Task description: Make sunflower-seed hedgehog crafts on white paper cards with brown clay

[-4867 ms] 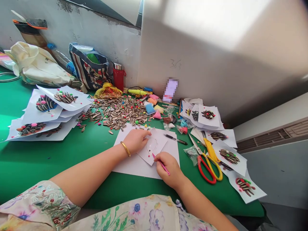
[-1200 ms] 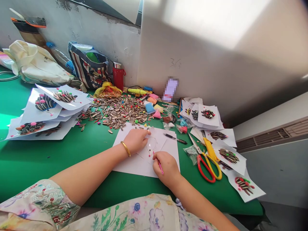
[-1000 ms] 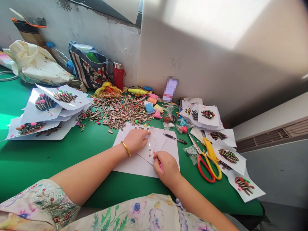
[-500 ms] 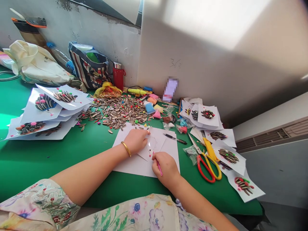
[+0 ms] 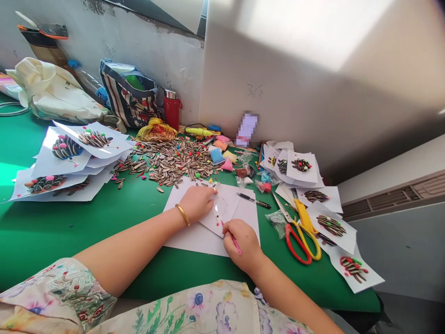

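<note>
Nearest the camera, floral sleeves are cut off by the lower edge. The right hand [image 5: 243, 243] is closed around a thin pink pen [image 5: 236, 241], whose tip meets the near edge of a small white card [image 5: 227, 209] bearing a faint drawn outline. The left hand [image 5: 198, 202], with a gold bangle [image 5: 182, 215] at the wrist, lies loosely curled on the card's left side, pinning it down without clasping it and hiding that part. The card rests on a larger white sheet [image 5: 194, 237] on the green table [image 5: 69, 222]. Just right of the sheet lie a black pen [image 5: 253, 201] and red- and yellow-handled scissors [image 5: 301, 239], with small clear bags [image 5: 263, 185] holding lumps of coloured clay beyond them. Cards finished with striped seed figures [image 5: 332, 226] fan out to the right, one overhanging the table edge; a second stack of such cards [image 5: 69, 155] lies far left. Behind the sheet spreads a heap of sunflower seeds [image 5: 170, 162] dotted with coloured beads. Against the wall stand a yellow net bag [image 5: 155, 132], its contents unclear, a red flask [image 5: 172, 110], a striped bag [image 5: 127, 99] open on something green, and a cream cloth bag [image 5: 52, 93]. A patch on the wall is blurred out.
</note>
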Demonstrator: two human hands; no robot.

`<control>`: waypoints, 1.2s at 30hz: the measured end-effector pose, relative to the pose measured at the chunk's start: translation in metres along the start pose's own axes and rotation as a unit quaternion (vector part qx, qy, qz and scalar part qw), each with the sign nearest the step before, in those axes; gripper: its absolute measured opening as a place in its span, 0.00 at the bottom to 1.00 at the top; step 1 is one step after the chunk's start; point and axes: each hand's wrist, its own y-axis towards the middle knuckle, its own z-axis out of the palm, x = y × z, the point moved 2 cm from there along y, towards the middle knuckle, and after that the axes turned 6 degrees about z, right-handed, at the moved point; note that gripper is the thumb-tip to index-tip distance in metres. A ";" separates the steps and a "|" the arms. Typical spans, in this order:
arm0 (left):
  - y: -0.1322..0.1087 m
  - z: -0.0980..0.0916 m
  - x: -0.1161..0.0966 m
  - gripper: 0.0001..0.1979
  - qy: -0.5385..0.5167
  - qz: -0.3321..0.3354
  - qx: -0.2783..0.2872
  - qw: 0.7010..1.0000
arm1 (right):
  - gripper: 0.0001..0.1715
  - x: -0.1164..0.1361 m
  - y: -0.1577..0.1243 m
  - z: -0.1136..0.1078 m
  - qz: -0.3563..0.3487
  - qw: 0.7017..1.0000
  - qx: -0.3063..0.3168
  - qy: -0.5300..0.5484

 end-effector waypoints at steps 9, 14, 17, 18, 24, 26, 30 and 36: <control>0.000 0.000 0.000 0.18 -0.007 -0.002 0.001 1.000 | 0.09 -0.001 0.000 0.000 0.001 1.000 0.007 0.002; 0.000 0.001 0.001 0.18 -0.007 -0.001 0.000 1.000 | 0.10 -0.002 0.000 0.001 0.020 1.000 -0.002 -0.003; 0.000 0.001 0.001 0.18 -0.009 0.000 -0.001 1.000 | 0.09 -0.002 -0.001 0.002 0.019 1.000 0.008 -0.008; 0.000 0.001 0.001 0.18 -0.010 0.000 0.000 1.000 | 0.09 -0.002 -0.001 0.002 0.015 1.000 0.011 -0.009; 0.000 0.001 0.001 0.18 -0.006 -0.002 0.004 1.000 | 0.10 -0.001 0.000 0.001 0.018 1.000 0.000 -0.012; 0.000 0.001 0.001 0.18 -0.007 -0.001 0.003 1.000 | 0.10 0.000 0.000 0.002 0.021 1.000 -0.004 -0.019; -0.001 0.000 0.000 0.18 -0.012 -0.006 0.004 1.000 | 0.10 0.000 0.000 0.000 0.013 0.999 -0.022 -0.021; -0.001 -0.005 0.006 0.21 -0.071 -0.020 0.001 0.997 | 0.11 -0.022 0.007 -0.019 0.054 0.989 -0.069 -0.115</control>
